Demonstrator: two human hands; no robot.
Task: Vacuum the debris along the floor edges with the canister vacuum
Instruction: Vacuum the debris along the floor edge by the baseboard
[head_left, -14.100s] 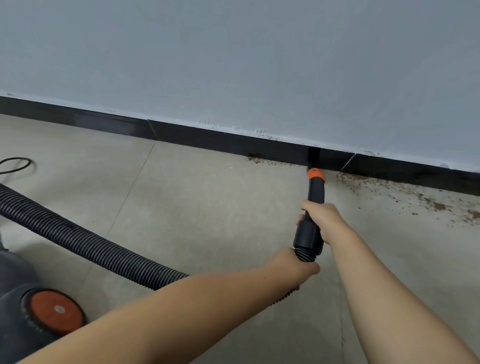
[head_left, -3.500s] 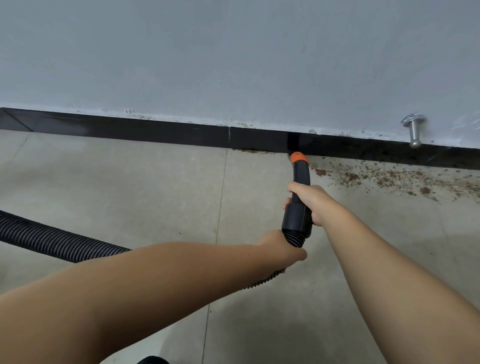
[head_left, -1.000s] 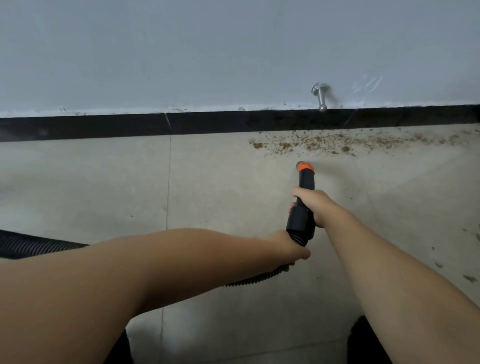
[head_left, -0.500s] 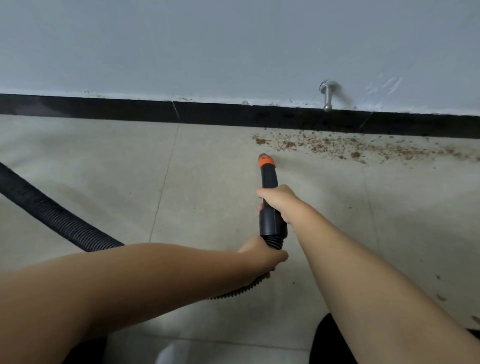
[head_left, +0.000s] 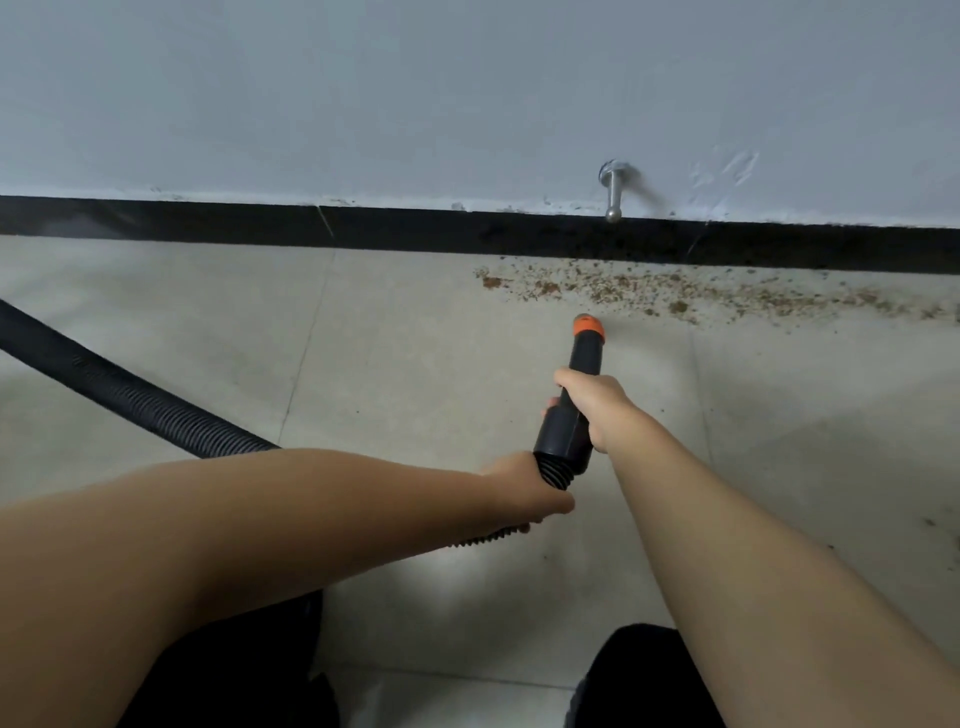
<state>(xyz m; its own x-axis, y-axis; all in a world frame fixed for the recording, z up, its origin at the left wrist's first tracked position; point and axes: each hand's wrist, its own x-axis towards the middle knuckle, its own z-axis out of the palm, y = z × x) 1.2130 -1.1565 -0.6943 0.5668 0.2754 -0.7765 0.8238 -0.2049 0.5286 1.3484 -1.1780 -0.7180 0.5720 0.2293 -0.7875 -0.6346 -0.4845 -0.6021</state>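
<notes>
both hands (head_left: 592, 402) grip the nozzle (head_left: 576, 395); debris (head_left: 675, 293) just ahead

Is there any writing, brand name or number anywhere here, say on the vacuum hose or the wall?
None can be read.
The nozzle, the hose, the wall and the skirting show no text or label.

This looks like a plain indoor room, home or office I cannot tell. A pale painted wall (head_left: 467, 93) fills the upper frame above a black baseboard (head_left: 208, 223), with a metal door stopper (head_left: 614, 196) upper right and beige floor tiles (head_left: 415, 364) below.
</notes>
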